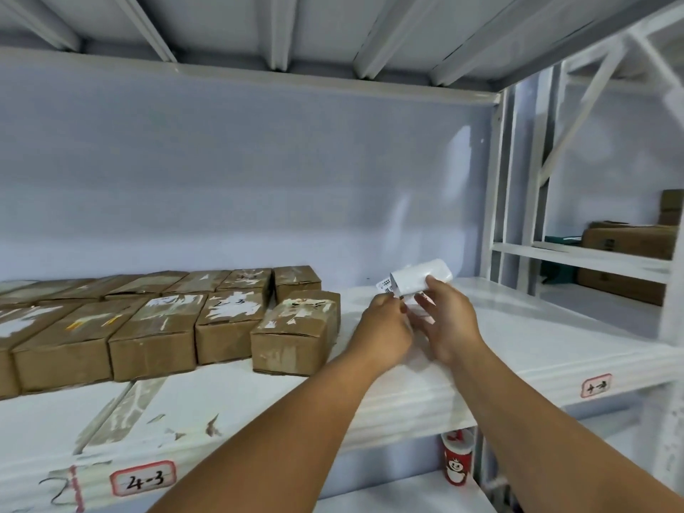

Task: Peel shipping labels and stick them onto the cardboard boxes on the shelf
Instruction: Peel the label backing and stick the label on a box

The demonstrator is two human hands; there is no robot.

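Working at a white metal shelf (407, 398), both hands raised close together over its right half. Fingers of the right hand (449, 320) curled round a white roll of shipping labels (422, 275), held in the air off the shelf surface. Just beside it, the left hand (385, 327), fingertips pinching the edge of a printed label (385, 285) that stands off the roll, dark print showing.

To the left, apart from the hands, two rows of brown cardboard boxes (148, 323) side by side on the same shelf, tops patched with torn white paper. At the end of the front row, the nearest box (296, 331), set slightly askew.

Handwritten "2-3" on one front-row box (231, 309). On the shelf's front edge, a red-bordered tag (142, 477) reading "4-3". Further right, a second tag (596, 385), its writing too blurred to read. On the level below, a red paper cup (457, 457) with a white cartoon face. In the neighbouring bay at right, larger cartons (629, 249) behind white uprights.
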